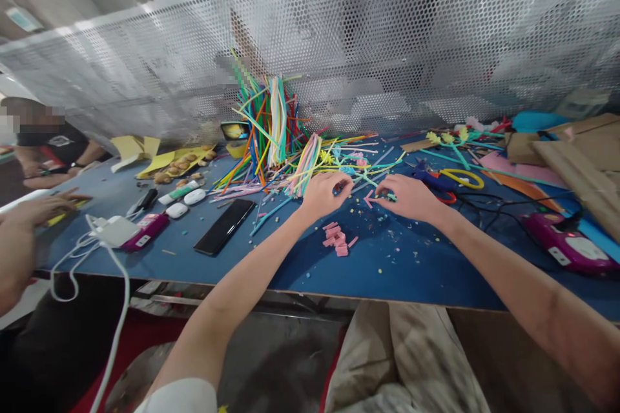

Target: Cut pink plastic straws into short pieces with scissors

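My left hand (327,192) hovers over the blue table with thumb and forefinger curled into a pinch. Whatever sits between those fingertips is too small to make out. My right hand (409,197) is closed at its fingertips on a short, bent pink pipe cleaner (369,199), which points toward the left hand. Just below the hands lies a small heap of cut pink pipe cleaner pieces (338,239). Behind them are light green pipe cleaners (365,175), a pink fuzzy piece (359,159) and a yellow one (327,157).
A big bundle of coloured pipe cleaners (276,122) stands against the perforated metal panel (387,39). Left are a black phone (225,227), white cases and a purple power strip (145,232). Right are blue-handled pliers (423,171), yellow-handled scissors (462,179), another purple strip (569,242) and cardboard. A co-worker's hand (53,206) is far left.
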A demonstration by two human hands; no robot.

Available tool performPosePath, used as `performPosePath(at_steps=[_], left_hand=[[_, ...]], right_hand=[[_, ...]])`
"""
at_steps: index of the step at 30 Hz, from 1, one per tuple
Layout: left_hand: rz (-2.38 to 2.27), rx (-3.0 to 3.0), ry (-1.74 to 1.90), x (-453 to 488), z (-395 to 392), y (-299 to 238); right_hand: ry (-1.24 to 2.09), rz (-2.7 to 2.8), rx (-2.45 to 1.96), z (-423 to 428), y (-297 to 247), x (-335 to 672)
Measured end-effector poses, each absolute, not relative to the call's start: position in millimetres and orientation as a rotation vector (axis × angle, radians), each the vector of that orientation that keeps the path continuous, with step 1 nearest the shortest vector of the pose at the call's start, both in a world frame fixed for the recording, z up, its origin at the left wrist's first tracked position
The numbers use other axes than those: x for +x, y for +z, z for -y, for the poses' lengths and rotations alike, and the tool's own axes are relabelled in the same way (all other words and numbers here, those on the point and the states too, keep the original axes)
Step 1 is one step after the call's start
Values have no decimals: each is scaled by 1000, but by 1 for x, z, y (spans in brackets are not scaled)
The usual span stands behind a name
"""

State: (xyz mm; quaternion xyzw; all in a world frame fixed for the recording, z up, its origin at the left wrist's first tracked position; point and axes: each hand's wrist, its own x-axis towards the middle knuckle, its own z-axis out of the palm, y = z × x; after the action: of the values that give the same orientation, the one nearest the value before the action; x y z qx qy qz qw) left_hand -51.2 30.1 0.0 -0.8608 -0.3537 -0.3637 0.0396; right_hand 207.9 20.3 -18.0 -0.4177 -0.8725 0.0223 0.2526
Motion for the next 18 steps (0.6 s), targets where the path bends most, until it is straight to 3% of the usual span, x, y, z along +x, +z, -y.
performPosePath(at_steps=[9, 18], left_hand=[[1334, -2658, -916, -58, -36, -4], [1154, -2723, -1029, -54, -36, -8]], right_hand=[[-22, 2482, -1210, -31, -32, 206], [194, 1955, -1272, -30, -22, 212]])
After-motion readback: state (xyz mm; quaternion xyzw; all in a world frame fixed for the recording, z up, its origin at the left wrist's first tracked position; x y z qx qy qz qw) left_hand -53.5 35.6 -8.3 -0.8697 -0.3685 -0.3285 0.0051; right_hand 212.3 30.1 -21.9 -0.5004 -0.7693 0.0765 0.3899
